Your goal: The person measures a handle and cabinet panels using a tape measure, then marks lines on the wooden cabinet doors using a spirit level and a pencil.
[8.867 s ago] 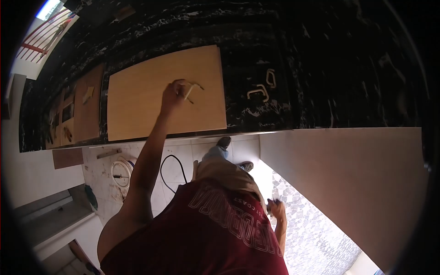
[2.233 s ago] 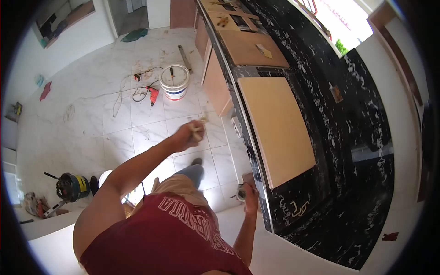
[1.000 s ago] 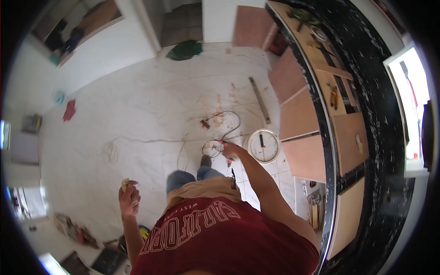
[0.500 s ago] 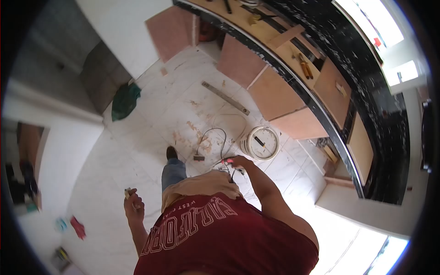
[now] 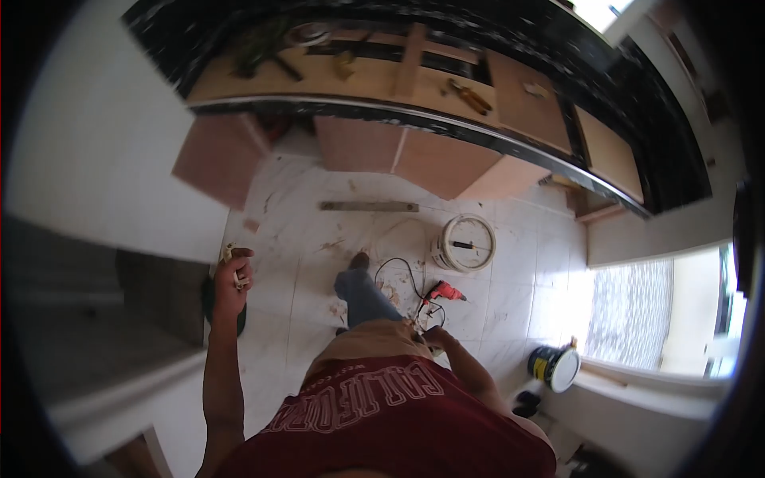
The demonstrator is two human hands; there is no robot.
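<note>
My left hand (image 5: 233, 279) is held out at the left, fingers curled round a small pale object (image 5: 229, 253) whose ends stick out of the grip; its kind is not clear. My right hand (image 5: 433, 337) is down by my waist, at the edge of a beige cloth or apron (image 5: 362, 342). Its fingers are mostly hidden and blurred. Just ahead of it, a red power drill (image 5: 446, 292) lies on the tiled floor with its black cord (image 5: 392, 261) looped beside it. My jeans and one shoe show below.
A white bucket (image 5: 444, 259) has a dark-handled tool on its lid. A long metal level (image 5: 369, 206) lies near the cabinets. Orange-handled pliers (image 5: 470, 97) and boards rest on the black counter (image 5: 319, 107). A dark paint bucket (image 5: 555, 368) stands right.
My view has turned, so the counter now runs across the top. My left hand has been raised forward. My right hand has drawn back toward my waist, and the drill shows more fully.
</note>
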